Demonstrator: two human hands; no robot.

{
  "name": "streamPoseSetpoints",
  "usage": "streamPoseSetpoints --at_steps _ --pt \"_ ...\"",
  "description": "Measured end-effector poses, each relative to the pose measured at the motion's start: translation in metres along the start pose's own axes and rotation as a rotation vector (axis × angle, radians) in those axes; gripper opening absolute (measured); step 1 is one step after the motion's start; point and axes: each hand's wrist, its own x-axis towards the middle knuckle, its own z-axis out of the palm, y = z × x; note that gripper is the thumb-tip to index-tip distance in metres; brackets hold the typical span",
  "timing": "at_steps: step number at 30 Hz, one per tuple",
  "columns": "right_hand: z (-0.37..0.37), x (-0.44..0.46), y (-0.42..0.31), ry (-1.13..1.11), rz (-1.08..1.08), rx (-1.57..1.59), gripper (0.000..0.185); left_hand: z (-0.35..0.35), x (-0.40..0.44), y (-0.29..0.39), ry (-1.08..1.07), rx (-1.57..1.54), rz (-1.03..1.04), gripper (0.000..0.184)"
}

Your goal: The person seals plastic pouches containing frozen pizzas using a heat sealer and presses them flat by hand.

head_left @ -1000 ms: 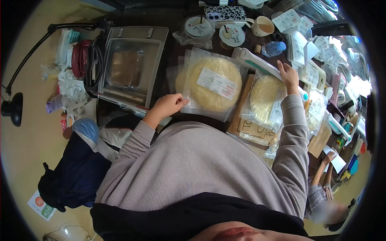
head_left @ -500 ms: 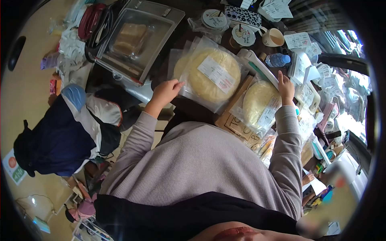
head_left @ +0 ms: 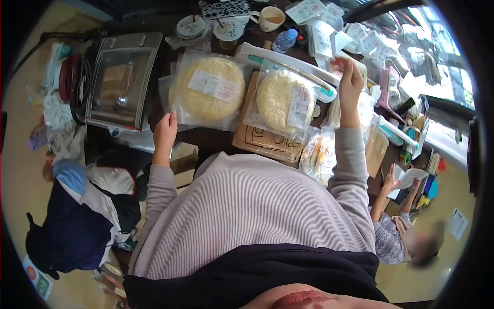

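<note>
My left hand [head_left: 165, 131] is closed at the lower left corner of a clear plastic bag [head_left: 200, 121] holding round, pale flatbreads [head_left: 208, 105], with a white label on top. Raised beyond the right end of a long white bag sealer [head_left: 303, 72] with a green strip, my right hand [head_left: 351, 77] has its fingers loosely bent, and I see nothing held in it. Between the hands, a second bagged flatbread [head_left: 278, 105] with a label lies on a cardboard box [head_left: 267, 145], its top edge at the sealer.
A clear-lidded case [head_left: 123, 82] stands at left. Cups with lids [head_left: 228, 30], a mug [head_left: 271, 19] and a water bottle [head_left: 284, 41] are at the back. Bagged food [head_left: 319, 154] lies near my right sleeve. Another person [head_left: 393, 234] holds papers at far right.
The view has swung right, so the table items sit further left. My right hand's extended index finger is now bent, and the hand is higher over the sealer's end. My left hand stays at the bag.
</note>
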Motion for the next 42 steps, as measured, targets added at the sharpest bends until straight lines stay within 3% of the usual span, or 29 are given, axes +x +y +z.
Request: streamPoseSetpoints --at_steps 1,3,5,7,9,12,16,19,23,28,30,33,35,36,40,42 --pt "-0.015 -0.019 -0.005 0.018 0.062 -0.023 0.040 0.001 0.003 -0.002 0.008 0.028 0.009 0.047" --pt "-0.036 -0.065 0.017 -0.040 0.479 0.002 0.042 0.003 0.009 -0.011 -0.033 0.008 0.002 0.049" --pt "-0.040 -0.115 0.050 -0.201 0.612 -0.370 0.045 0.003 0.014 -0.016 -0.043 0.021 0.024 0.049" --pt "-0.040 -0.178 0.091 -0.368 0.660 -0.534 0.046 -0.002 0.014 -0.009 -0.094 0.044 -0.016 0.050" --pt "-0.031 -0.212 0.078 -0.358 0.658 -0.584 0.046 -0.010 0.010 0.004 -0.133 0.038 -0.057 0.051" --pt "-0.022 -0.236 0.086 -0.302 0.677 -0.507 0.039 -0.007 0.011 -0.006 -0.132 -0.011 -0.033 0.049" --pt "-0.022 -0.224 0.058 -0.114 0.987 0.388 0.025 -0.009 0.012 -0.001 -0.130 -0.002 0.001 0.047" --pt "-0.023 -0.210 0.022 0.025 0.990 0.580 0.025 -0.004 0.017 -0.012 -0.119 -0.032 0.026 0.048" --pt "-0.037 -0.189 -0.016 0.089 0.838 0.845 0.012 0.005 0.016 -0.021 -0.121 -0.127 0.041 0.047" --pt "-0.112 -0.180 -0.034 0.223 0.659 1.137 0.013 0.002 0.017 -0.019 -0.067 -0.151 0.058 0.044" --pt "-0.168 -0.190 -0.027 0.219 0.588 1.130 0.027 -0.001 0.020 -0.018 -0.010 -0.145 0.100 0.044" --pt "-0.235 -0.193 -0.043 0.544 0.605 0.957 0.033 -0.004 0.022 -0.003 0.097 -0.172 0.217 0.045" --pt "-0.284 -0.202 -0.023 0.659 0.558 0.853 0.034 -0.002 0.032 0.001 0.161 -0.192 0.158 0.045" --pt "-0.297 -0.199 -0.026 0.726 0.558 0.803 0.033 -0.006 0.025 0.019 0.119 -0.335 0.086 0.040" --pt "-0.374 -0.210 0.013 0.865 0.412 0.749 0.033 -0.007 0.023 0.055 0.288 -0.639 0.081 0.036" --pt "-0.405 -0.227 0.039 0.909 0.367 0.721 0.028 -0.021 -0.004 0.101 0.277 -0.744 0.229 0.038"
